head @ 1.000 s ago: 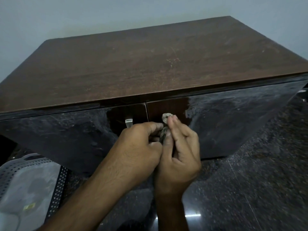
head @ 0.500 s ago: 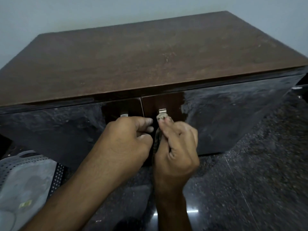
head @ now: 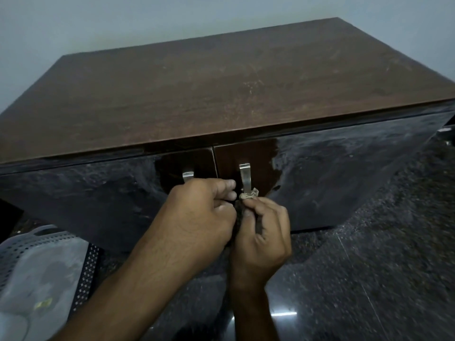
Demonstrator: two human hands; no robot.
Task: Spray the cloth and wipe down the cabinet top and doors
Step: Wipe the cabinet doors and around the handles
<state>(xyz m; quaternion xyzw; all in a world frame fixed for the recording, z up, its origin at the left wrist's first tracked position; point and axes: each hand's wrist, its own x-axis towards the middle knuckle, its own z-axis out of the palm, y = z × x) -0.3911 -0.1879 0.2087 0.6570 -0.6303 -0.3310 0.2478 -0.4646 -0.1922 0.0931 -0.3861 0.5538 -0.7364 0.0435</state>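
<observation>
Both hands bunched at the door seam: right hand (head: 261,227) pinching the crumpled cloth (head: 250,194) against the right handle (head: 245,175), left hand (head: 204,210) curled tight alongside, probably steadying the wad for detail wiping.

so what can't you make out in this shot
Head view only:
- Cloth: just a crumpled tip shows; the right hand and left hand cover the rest.
- Right handle: its lower end is behind the cloth.
- Left handle: its lower part is behind the left hand.
- Basket: cut off by the left edge.
- Spray bottle: not in view.
</observation>
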